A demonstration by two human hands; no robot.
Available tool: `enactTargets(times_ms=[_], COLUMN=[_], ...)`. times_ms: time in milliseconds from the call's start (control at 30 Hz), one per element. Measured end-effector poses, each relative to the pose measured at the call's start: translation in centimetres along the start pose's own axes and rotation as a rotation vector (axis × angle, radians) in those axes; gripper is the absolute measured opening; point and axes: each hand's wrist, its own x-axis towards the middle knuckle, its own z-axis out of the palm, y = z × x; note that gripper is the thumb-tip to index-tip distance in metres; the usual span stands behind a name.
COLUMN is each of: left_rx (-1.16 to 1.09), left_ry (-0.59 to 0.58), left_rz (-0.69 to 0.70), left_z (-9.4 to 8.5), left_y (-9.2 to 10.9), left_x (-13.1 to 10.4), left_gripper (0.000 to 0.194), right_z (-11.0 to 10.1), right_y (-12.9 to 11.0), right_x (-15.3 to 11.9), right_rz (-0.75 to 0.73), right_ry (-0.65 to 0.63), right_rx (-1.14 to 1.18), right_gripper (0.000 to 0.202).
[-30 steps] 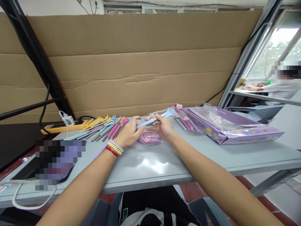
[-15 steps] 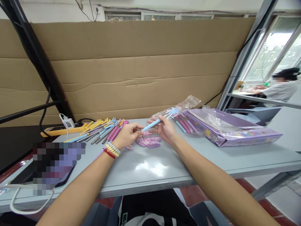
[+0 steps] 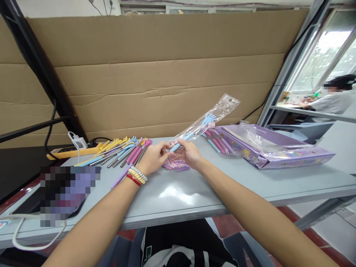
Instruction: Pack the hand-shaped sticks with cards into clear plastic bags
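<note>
Head view: cardboard (image 3: 139, 48) stands behind held backscratcher (image 3: 190, 135).

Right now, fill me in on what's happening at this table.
The person's right hand grips a blue back scratcher mostly inside a clear plastic bag, while the left hand pinches near the scratcher's handle end. Loose back scratchers lie to the left; bagged handles lie by the purple box at right.
</note>
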Motion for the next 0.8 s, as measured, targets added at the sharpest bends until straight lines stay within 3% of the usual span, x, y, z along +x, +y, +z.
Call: enactTargets(times_ms=[133, 233, 467, 667, 800], left_rx=[0.109, 0.128, 0.181, 0.320, 0.279], left_ry=[0.053, 0.018, 0.045, 0.032, -0.018], left_rz=[0.122, 0.160, 0.093, 0.258, 0.351], left_z=[-0.25, -0.23, 0.13, -0.32, -0.52], left_y=[-0.26, -0.18, 0.30, 0.53, 0.51], left_x=[0.12, 0.15, 0.12, 0.11, 0.14], left_gripper=[0.030, 0.032, 0.030, 0.034, 0.034], right_z=[-0.38, -0.38, 0.38, 0.26, 0.07], right_y=[-0.36, -0.48, -0.17, -0.06, -0.08], right_x=[0.15, -0.06, -0.79, -0.65, -0.50], right_rz=[0.042, 0.088, 0.233, 0.244, 0.190], right_ry=[0.059, 0.058, -0.131, -0.181, -0.135], right_rx=[-0.060, -0.104, -0.202, -0.229, -0.223], right_gripper=[0.027, 0.024, 0.024, 0.027, 0.023])
